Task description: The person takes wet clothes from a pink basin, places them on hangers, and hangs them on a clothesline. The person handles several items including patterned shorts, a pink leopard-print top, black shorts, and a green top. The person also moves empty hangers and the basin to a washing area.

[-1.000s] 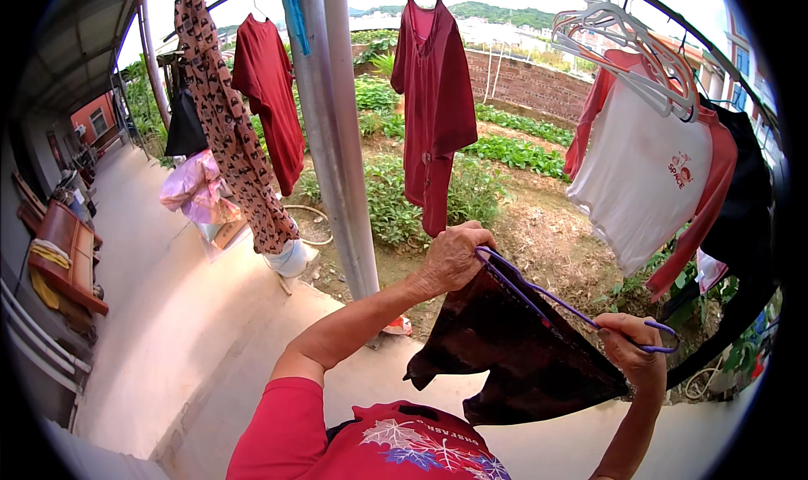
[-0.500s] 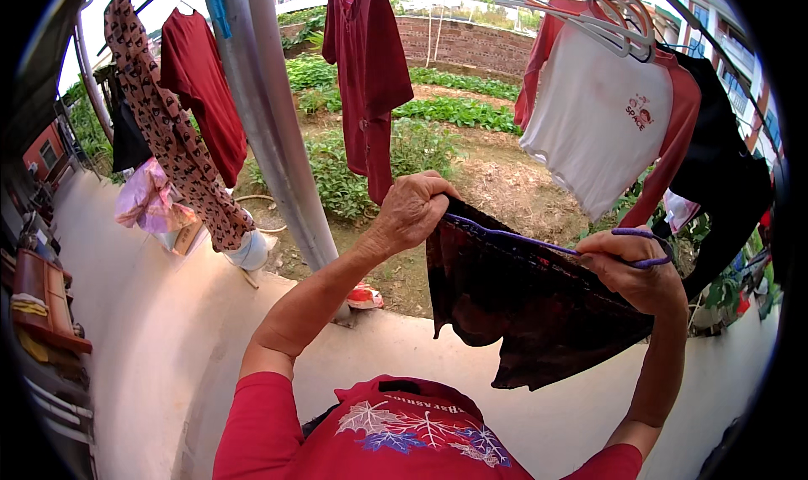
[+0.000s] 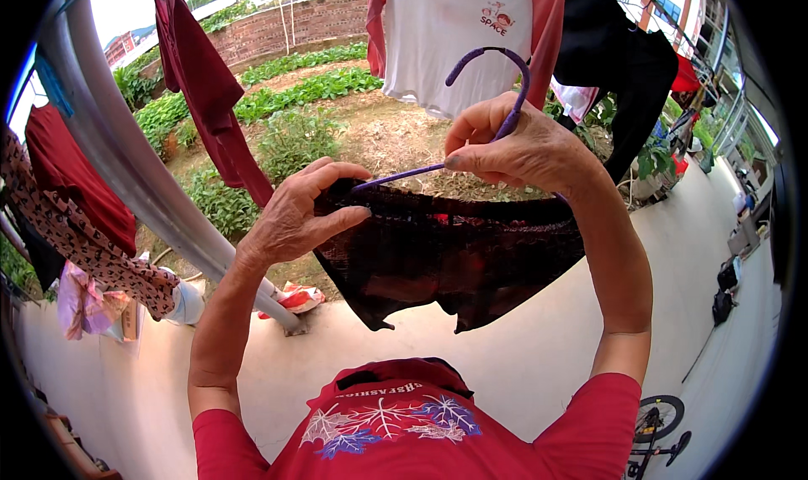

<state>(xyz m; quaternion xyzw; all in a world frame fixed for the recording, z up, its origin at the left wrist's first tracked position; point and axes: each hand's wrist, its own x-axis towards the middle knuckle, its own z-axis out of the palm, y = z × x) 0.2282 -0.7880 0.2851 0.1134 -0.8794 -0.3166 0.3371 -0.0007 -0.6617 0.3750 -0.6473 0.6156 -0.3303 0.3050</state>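
Observation:
A pair of dark, sheer-looking shorts [image 3: 446,261] hangs between my hands, waistband up and legs down. My right hand [image 3: 526,148] is closed round a purple clothes hanger [image 3: 404,178], just below its hook, which curves up above the fingers. The hanger's straight arm slopes left, and its end goes in at the left corner of the waistband. That corner is gripped by my left hand [image 3: 303,211], thumb in front and fingers over the top edge. The hanger's right part is mostly hidden behind my right wrist and the waistband.
A white shirt with pink sleeves [image 3: 459,34] and black clothes [image 3: 606,51] hang ahead. On the left are dark red garments [image 3: 198,84] and a metal post [image 3: 126,127]. A low brick wall [image 3: 278,30] bounds the garden. A bicycle [image 3: 656,425] stands at lower right.
My view has turned right. The hanger's hook, earlier pointing sideways by my right hand, now stands up. My right hand has come nearer my left, and the shorts hang more level.

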